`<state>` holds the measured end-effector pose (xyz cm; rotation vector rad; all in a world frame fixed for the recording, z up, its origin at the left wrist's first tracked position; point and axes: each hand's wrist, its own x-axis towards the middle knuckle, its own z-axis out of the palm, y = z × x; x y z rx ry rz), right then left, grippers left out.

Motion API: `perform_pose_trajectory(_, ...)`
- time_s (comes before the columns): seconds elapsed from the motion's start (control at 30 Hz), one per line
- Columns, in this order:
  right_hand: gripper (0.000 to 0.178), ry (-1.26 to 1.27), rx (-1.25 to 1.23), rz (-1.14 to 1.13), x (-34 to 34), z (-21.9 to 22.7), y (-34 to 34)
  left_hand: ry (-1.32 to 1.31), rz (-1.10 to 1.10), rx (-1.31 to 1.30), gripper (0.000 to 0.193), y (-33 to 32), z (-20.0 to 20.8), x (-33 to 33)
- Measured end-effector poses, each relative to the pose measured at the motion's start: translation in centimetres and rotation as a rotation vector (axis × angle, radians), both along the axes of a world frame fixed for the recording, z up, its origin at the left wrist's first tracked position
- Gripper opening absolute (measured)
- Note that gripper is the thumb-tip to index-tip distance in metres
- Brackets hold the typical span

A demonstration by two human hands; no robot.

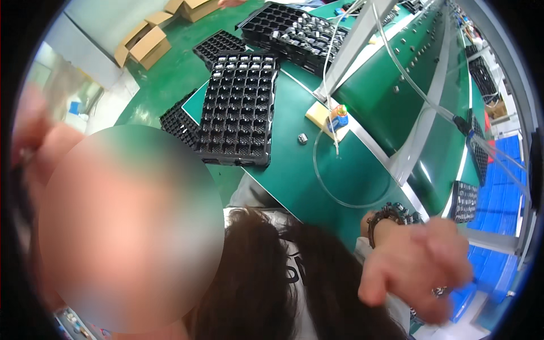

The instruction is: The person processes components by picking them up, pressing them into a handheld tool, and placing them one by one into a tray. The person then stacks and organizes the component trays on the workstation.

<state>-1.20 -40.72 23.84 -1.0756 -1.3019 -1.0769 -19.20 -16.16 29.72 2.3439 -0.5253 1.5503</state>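
My right hand (419, 269) is raised close at the lower right, slightly blurred. Its thumb stands apart from the loosely bent fingers. Dark beaded bracelet (385, 222) circles its wrist. A small shiny bit (439, 292) shows among the fingers; whether it is a ring or a loose part I cannot tell. At the left rim my left hand (37, 130) is raised and badly smeared, beside a dark shape I cannot make out. On the green table, a black compartment tray (235, 116) holds small metal parts in its far rows. A single metal part (302, 138) lies right of it.
A yellow block (317, 115) with a blue fitting (338, 119) and clear tube (317, 170) stands by the grey post (354, 51). Beyond are stacked trays (260, 28) and a green conveyor belt (374, 90). Open cardboard boxes (148, 46) and another person's hand (231, 3) appear farther off.
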Motion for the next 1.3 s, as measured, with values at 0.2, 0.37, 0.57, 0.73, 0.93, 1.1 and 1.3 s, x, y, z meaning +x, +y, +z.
perform_pose_trajectory(0.2, 0.082, -0.306, -0.329, -0.311, -0.4, 3.3, -0.9, -0.025, 0.048, -0.048, 0.053, -1.6, -1.6, 1.4)
perform_pose_trajectory(0.37, 0.080, -0.326, -0.280, -0.403, -0.7, 3.4, 0.3, -0.073, 0.098, -0.040, 0.054, -0.9, -1.4, 1.2)
perform_pose_trajectory(0.57, 0.071, -0.190, 0.098, -0.160, -2.1, 1.7, 1.0, -0.115, 0.115, -0.048, 0.056, 0.2, -1.3, 1.2)
perform_pose_trajectory(0.73, 0.025, 0.267, -0.149, 0.388, -8.9, 0.9, 4.1, -0.138, 0.132, -0.076, 0.057, 0.3, -1.5, 1.5)
perform_pose_trajectory(0.93, 0.005, 0.102, -0.072, 0.540, -7.8, 2.0, 4.9, -0.137, 0.129, -0.125, 0.059, -0.3, -2.3, 1.8)
perform_pose_trajectory(1.1, 0.023, 0.252, -0.489, 0.700, -4.9, 2.7, -0.5, -0.146, 0.141, -0.155, 0.060, -1.5, -2.6, 2.9)
perform_pose_trajectory(1.3, 0.021, 0.013, 0.183, 0.741, -1.2, -0.5, -1.9, -0.110, 0.092, -0.227, 0.062, -2.1, -2.9, 4.2)
